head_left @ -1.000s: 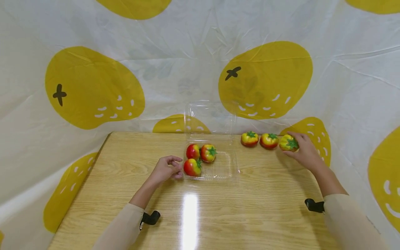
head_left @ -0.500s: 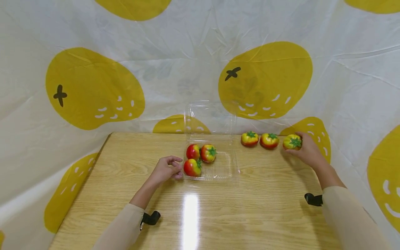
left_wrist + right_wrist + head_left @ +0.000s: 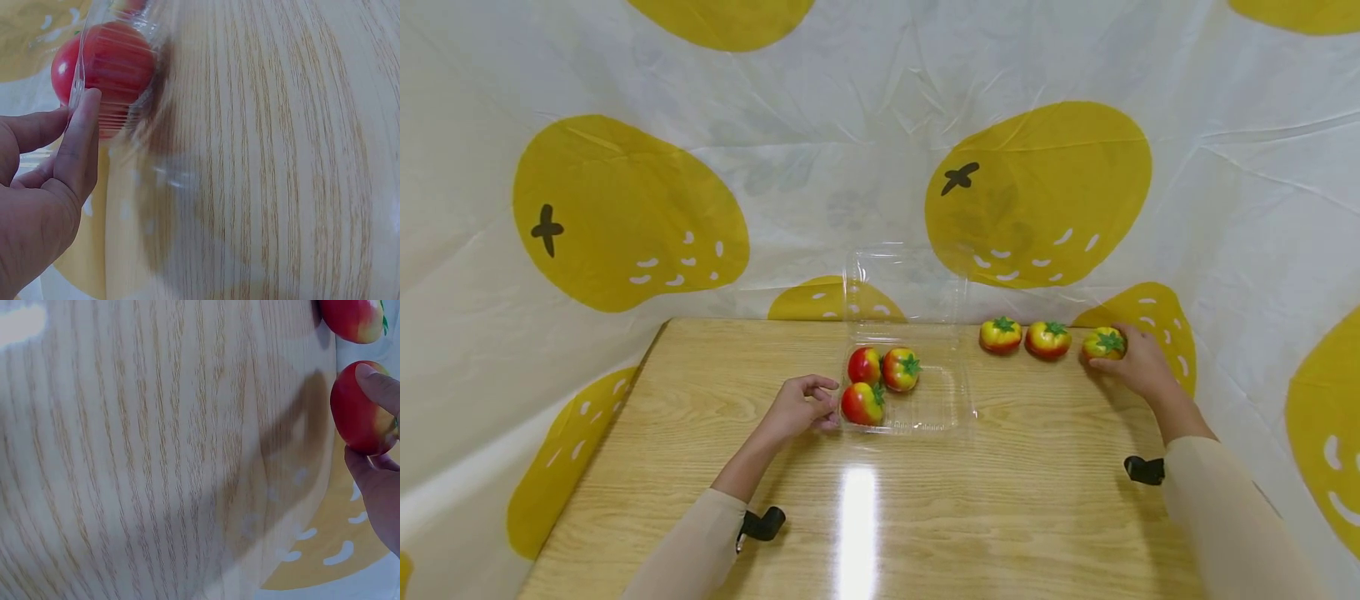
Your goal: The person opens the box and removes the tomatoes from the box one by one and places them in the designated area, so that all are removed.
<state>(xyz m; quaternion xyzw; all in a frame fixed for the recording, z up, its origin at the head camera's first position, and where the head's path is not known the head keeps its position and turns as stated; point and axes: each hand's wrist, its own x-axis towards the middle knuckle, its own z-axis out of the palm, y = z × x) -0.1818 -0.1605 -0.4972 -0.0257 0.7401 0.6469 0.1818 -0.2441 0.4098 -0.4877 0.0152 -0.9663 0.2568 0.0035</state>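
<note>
A clear plastic clamshell box (image 3: 936, 400) stands open on the table with three red-and-yellow tomatoes, one of them this tomato (image 3: 900, 369), grouped in its left half. My left hand (image 3: 801, 407) is at its left side; in the left wrist view the thumb and fingers pinch the thin rim (image 3: 78, 84) beside a red tomato (image 3: 119, 62). At the back right, my right hand (image 3: 1142, 362) grips another tomato (image 3: 1103, 343), its green leafy top facing up. In the right wrist view the thumb lies over this tomato (image 3: 359, 409) and fingers are under it.
Two more tomatoes, the nearer-to-box tomato (image 3: 1001, 336) and its neighbour tomato (image 3: 1048, 340), sit in a row along the back edge. The box's raised lid (image 3: 906, 283) is against the patterned cloth (image 3: 820, 192). The wooden table (image 3: 1000, 500) spreads out in front.
The tomato in my right hand has shifted slightly to the right, away from its neighbour, and its leafy top has turned more upward. My left hand and the box have stayed in place.
</note>
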